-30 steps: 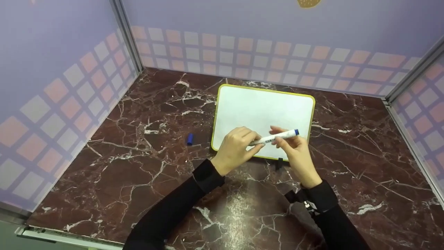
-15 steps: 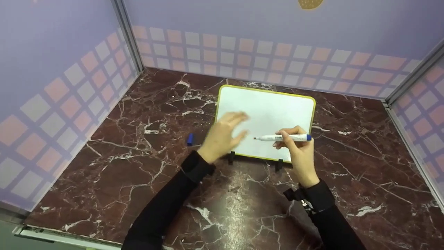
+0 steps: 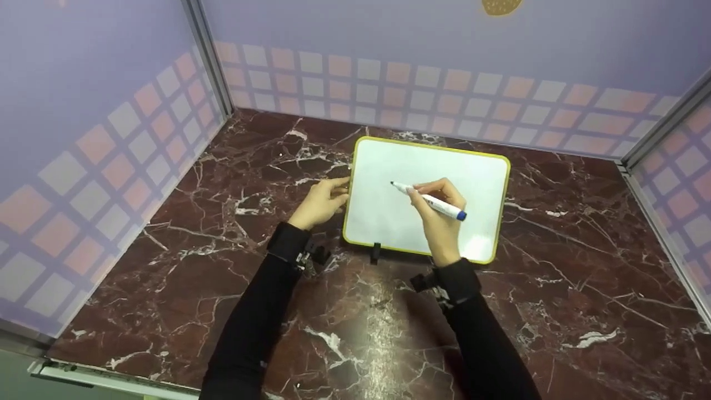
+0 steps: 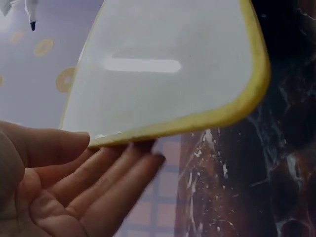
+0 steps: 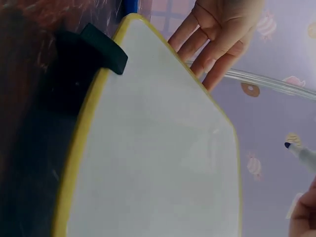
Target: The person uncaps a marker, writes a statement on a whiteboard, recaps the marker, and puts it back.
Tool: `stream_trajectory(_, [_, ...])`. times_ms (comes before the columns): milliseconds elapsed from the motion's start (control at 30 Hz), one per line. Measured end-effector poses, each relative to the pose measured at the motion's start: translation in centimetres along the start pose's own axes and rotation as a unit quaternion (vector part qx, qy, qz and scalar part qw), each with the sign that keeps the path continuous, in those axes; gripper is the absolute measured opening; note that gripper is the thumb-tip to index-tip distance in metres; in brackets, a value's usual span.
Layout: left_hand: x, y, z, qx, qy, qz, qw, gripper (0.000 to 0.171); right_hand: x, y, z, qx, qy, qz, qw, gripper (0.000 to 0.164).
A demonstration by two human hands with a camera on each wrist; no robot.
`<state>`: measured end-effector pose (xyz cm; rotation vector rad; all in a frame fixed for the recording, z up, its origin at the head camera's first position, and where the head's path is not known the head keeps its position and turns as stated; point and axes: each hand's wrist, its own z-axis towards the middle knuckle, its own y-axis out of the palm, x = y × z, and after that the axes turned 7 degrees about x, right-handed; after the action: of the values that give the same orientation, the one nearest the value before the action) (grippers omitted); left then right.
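Hands point(image 3: 441, 228) moved, L point(image 3: 318, 205) hides cap point(image 5: 131, 6), head view

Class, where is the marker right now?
In the head view, the right hand grips the marker, its dark tip over the left half of the whiteboard.

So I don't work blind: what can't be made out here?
Lettering on the marker: head view, too small to read.
Most of the marker: right wrist view, past right edge.
Blue object: right wrist view, cut by top edge.
Part of the lower edge of the whiteboard: head view, behind the right grip.
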<state>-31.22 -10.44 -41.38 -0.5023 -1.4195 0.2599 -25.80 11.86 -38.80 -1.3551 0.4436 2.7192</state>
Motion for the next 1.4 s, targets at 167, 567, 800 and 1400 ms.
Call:
stream_trajectory(167, [-0.9,0.7,0.7,-0.029,-0.015,-0.072,0.9969,0.045,1.9,1.7,-0.1,-0.003,0.021,-0.039,0.999,0.014])
stream_trajectory(567, [-1.3,2.2,1.0,-0.049,-0.017,-0.11,0.9925,0.043,4.6,3.0,-0.4,-0.016,0.056,-0.064,0.996,0.018])
stream_trajectory(800, [-1.2,2.0,0.8,-0.054,-0.008,-0.114,0.992,0.044,4.8,3.6,-0.4,-0.014,0.034,-0.089,0.995,0.018])
stream_trajectory(1400, [-1.8,0.3,0.5,-0.028,-0.008,-0.097,0.9949,0.045,4.1,4.8,-0.7,-0.049,0.068,-0.143,0.986,0.025])
